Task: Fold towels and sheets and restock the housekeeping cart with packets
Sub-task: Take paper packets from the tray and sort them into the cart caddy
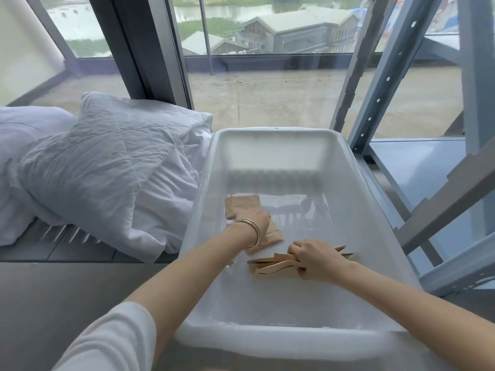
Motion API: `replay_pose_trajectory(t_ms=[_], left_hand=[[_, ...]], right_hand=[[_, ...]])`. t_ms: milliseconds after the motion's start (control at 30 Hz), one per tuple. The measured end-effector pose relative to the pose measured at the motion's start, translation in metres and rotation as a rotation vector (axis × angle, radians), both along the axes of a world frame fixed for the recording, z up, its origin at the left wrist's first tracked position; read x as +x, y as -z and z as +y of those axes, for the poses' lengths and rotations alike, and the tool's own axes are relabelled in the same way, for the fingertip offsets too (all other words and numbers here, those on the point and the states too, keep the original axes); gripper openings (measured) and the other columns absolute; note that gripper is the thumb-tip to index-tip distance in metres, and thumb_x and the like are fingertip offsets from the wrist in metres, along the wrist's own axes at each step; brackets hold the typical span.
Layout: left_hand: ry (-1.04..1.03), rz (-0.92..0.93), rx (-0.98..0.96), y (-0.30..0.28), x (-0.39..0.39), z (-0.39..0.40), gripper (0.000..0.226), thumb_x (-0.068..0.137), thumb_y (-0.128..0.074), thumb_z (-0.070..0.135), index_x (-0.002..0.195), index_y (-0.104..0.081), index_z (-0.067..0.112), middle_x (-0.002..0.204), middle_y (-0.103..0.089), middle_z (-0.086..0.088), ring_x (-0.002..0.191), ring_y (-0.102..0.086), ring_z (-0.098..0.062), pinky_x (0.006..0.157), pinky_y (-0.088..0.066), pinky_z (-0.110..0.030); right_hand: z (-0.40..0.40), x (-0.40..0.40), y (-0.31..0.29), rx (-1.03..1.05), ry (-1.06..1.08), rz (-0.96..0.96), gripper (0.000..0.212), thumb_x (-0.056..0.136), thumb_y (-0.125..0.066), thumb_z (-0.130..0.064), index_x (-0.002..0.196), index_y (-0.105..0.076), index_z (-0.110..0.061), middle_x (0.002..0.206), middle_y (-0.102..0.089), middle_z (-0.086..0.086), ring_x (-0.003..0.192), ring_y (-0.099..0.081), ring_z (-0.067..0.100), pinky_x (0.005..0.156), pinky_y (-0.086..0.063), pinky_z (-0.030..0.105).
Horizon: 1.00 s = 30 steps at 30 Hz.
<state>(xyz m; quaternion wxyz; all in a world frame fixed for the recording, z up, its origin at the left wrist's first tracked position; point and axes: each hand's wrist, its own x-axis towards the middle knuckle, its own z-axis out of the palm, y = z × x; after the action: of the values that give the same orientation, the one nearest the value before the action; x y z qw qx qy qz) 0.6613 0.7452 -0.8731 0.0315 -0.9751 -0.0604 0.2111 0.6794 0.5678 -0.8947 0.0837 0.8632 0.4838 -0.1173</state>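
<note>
In the head view, both hands reach into a translucent plastic bin (348,199). The right hand (316,257) grips a fanned bundle of brown paper packets (273,266) low on the bin floor. The left hand (257,223) rests on loose packets (242,206) lying flat; its fingers are hidden, so its grip is unclear. The uneven bundle could slip apart if lifted loosely. A rumpled white duvet (101,162) lies unfolded beside the bin.
</note>
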Motion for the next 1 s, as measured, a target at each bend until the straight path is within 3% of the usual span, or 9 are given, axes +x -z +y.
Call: replay_pose_trajectory(t_ms=[133,233,300,433,567,733,833,900,1000], left_hand=[[-0.087,0.065,0.084,0.007,0.024,0.001,0.080,0.070,-0.073,0.056,0.129,-0.042,0.011,0.126,-0.048,-0.007,0.117,-0.050,-0.027,0.094,-0.046,-0.042],[-0.159,0.109,-0.002,0.009,0.034,0.009,0.115,0.060,-0.077,0.060,0.145,-0.018,0.009,0.144,-0.029,-0.012,0.135,-0.029,-0.032,0.107,-0.033,-0.041],[-0.127,0.103,-0.003,0.013,0.038,0.012,0.120,0.045,-0.077,0.068,0.142,-0.027,0.018,0.138,-0.039,-0.007,0.130,-0.037,-0.029,0.104,-0.038,-0.042],[0.084,0.056,0.113,0.013,0.036,0.017,0.094,0.045,-0.071,0.074,0.120,-0.044,0.024,0.121,-0.047,-0.006,0.111,-0.049,-0.026,0.097,-0.041,-0.039],[0.086,0.078,-0.003,0.010,0.034,0.026,0.080,0.054,-0.079,0.061,0.117,-0.046,0.025,0.147,-0.023,-0.010,0.132,-0.025,-0.035,0.108,-0.030,-0.045],[0.015,0.109,-0.040,0.008,0.033,0.030,0.097,0.060,-0.079,0.057,0.134,-0.028,0.020,0.135,-0.030,0.000,0.130,-0.026,-0.027,0.103,-0.038,-0.043],[-0.128,0.094,-0.153,0.003,0.034,0.028,0.100,0.054,-0.085,0.048,0.132,-0.028,0.023,0.131,-0.037,-0.003,0.125,-0.033,-0.034,0.094,-0.043,-0.046],[-0.085,0.097,-0.084,-0.002,0.033,0.029,0.085,0.060,-0.082,0.049,0.129,-0.041,0.020,0.128,-0.048,-0.005,0.127,-0.036,-0.032,0.094,-0.041,-0.043],[0.072,-0.100,0.040,-0.013,0.030,0.030,0.029,0.082,-0.062,0.041,0.095,-0.065,0.015,0.107,-0.064,-0.008,0.103,-0.055,-0.027,0.079,-0.044,-0.031]], right_hand=[[-0.016,0.012,0.001,-0.058,0.085,0.068,0.046,0.079,-0.064,-0.031,0.119,-0.049,-0.015,0.116,-0.054,0.002,0.107,-0.052,0.024,0.066,-0.034,0.028],[-0.015,0.014,0.003,-0.064,0.053,0.061,0.048,0.078,-0.066,-0.033,0.119,-0.048,-0.015,0.116,-0.053,0.004,0.107,-0.051,0.025,0.067,-0.034,0.029],[-0.013,0.014,0.002,-0.068,0.043,0.065,0.051,0.079,-0.066,-0.038,0.120,-0.048,-0.014,0.117,-0.050,0.004,0.107,-0.048,0.026,0.067,-0.035,0.030],[-0.010,0.011,0.008,-0.081,0.043,0.078,0.049,0.079,-0.067,-0.035,0.117,-0.047,-0.014,0.115,-0.051,0.005,0.105,-0.051,0.027,0.066,-0.037,0.031],[-0.008,0.007,0.010,-0.054,0.026,0.064,0.036,0.081,-0.064,-0.036,0.106,-0.050,-0.015,0.107,-0.057,0.003,0.096,-0.057,0.027,0.054,-0.031,0.028],[-0.004,0.001,0.001,-0.056,0.008,-0.014,0.034,0.086,-0.056,-0.030,0.113,-0.049,-0.010,0.114,-0.055,0.007,0.104,-0.053,0.029,0.065,-0.032,0.031],[-0.005,0.001,0.002,-0.043,-0.027,-0.089,0.028,0.084,-0.058,-0.021,0.108,-0.050,-0.009,0.109,-0.056,0.007,0.099,-0.055,0.029,0.050,-0.022,0.027],[-0.007,0.001,0.004,0.009,-0.084,-0.133,0.029,0.068,-0.073,-0.023,0.090,-0.057,-0.013,0.088,-0.061,0.003,0.078,-0.060,0.024,0.043,-0.009,0.024],[-0.007,0.004,0.002,-0.065,-0.073,-0.113,0.050,0.019,-0.085,-0.028,0.055,-0.052,-0.020,0.052,-0.050,-0.006,0.040,-0.048,0.013,0.036,-0.008,0.018]])
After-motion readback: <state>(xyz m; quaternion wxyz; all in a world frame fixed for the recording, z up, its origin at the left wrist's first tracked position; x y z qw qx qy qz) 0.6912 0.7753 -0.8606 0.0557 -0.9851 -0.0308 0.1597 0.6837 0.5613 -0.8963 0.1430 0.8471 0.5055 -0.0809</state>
